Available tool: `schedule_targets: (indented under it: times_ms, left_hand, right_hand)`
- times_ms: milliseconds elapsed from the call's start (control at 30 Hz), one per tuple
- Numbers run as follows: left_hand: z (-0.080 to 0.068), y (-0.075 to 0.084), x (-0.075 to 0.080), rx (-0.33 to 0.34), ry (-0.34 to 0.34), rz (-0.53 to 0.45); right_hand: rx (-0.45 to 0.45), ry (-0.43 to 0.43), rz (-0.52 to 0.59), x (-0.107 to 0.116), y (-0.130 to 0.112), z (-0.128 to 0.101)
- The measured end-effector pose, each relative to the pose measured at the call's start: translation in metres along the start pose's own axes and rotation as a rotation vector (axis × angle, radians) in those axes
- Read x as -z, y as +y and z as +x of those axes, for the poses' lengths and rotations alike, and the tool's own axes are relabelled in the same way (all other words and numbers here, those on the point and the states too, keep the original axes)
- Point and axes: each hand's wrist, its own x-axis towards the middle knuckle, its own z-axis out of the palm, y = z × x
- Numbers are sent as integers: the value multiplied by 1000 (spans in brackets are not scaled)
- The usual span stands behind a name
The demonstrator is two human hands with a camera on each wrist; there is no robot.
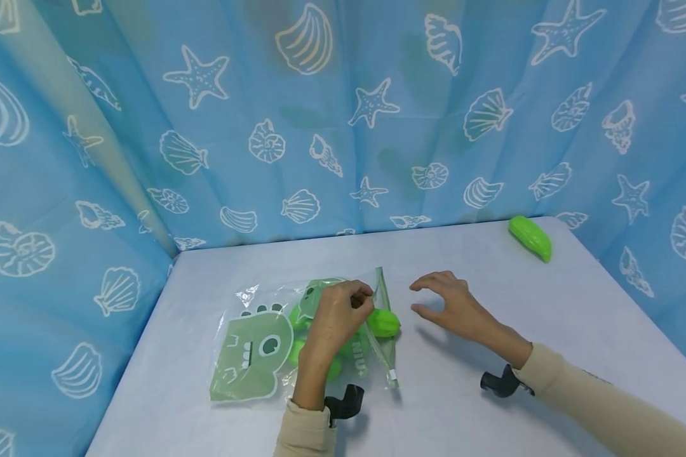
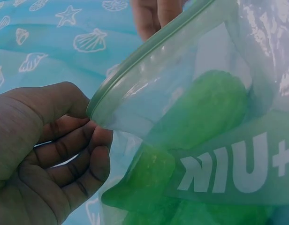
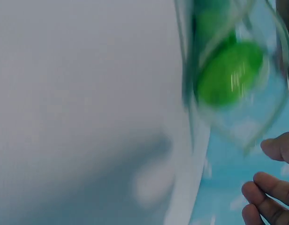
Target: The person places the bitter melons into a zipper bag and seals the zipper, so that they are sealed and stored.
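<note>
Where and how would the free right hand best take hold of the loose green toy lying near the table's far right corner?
Probably across its middle, coming from above. The green toy is a long rounded pod lying flat on the table, with open surface around it, so thumb and fingers can straddle its narrow width. The right hand hovers open; the left hand pinches the bag.

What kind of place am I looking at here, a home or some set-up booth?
Likely a staged tabletop booth: a plain white table walled by a blue seashell curtain, bearing only a zip bag of green toys and one loose green toy.
</note>
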Motion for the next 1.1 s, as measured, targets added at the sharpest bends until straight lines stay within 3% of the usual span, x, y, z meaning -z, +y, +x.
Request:
schedule_targets:
  times_ms: [400, 600, 800, 1100]
  left_hand:
    - [0, 2, -3, 5, -9, -6]
    - [-1, 3, -4, 15, -14, -8]
    - [-4, 1, -5, 22, -23, -15]
    - [-2, -1, -4, -7, -4, -5]
  right_hand:
    - [-354, 160, -291, 76, 97, -4]
    - [-482, 157, -424, 105, 142, -7]
    - [-586, 102, -446, 123, 174, -14]
    - [-642, 69, -434, 126, 189, -16]
